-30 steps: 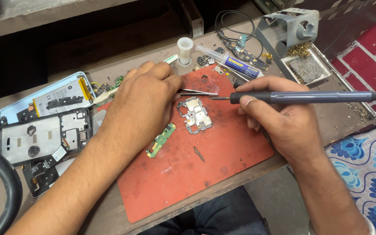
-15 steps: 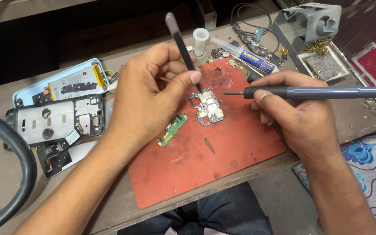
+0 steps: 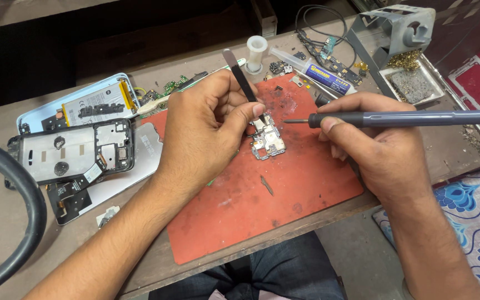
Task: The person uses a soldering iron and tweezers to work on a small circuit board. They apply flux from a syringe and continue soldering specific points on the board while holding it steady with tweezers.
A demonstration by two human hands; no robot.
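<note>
Under left hand (image 3: 206,133): circuit board (image 3: 269,141) partly hidden.

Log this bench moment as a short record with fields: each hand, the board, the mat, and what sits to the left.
left hand: pinches tweezers, tips down on the circuit board
right hand: holds grey soldering iron, tip just right of the board, apart from it
mat: red, under the board
left of mat: opened phone frame, blue back cover with battery
</note>
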